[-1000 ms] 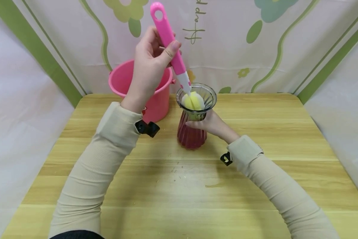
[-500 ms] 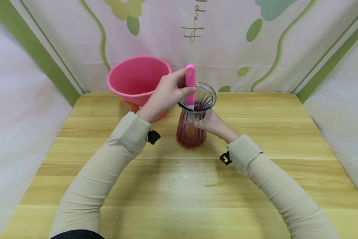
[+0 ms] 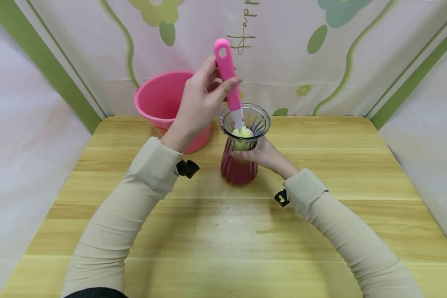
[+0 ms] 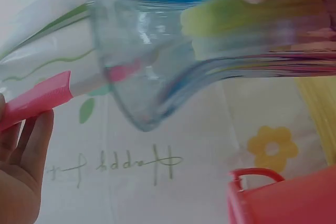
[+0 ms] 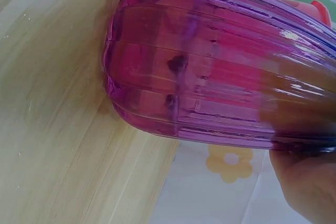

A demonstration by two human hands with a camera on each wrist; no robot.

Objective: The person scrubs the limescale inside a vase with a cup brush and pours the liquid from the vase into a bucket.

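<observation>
Head view: left hand [image 3: 201, 103] pinches the pink-handled yellow sponge brush [image 3: 228, 82], sponge inside the mouth of the ribbed purple glass vase [image 3: 242, 153] standing on the wooden table [image 3: 223, 231]. Right hand [image 3: 262, 155] wraps the vase's neck. Left wrist view: fingers [image 4: 26, 145] curl round the handle. Right wrist view: vase [image 5: 210, 93] gripped.

Right hand [image 3: 262, 155] mostly behind vase [image 3: 240, 165]

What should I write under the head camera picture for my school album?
Left hand holds a pink sponge brush in a ribbed purple vase steadied by the right hand.
</observation>
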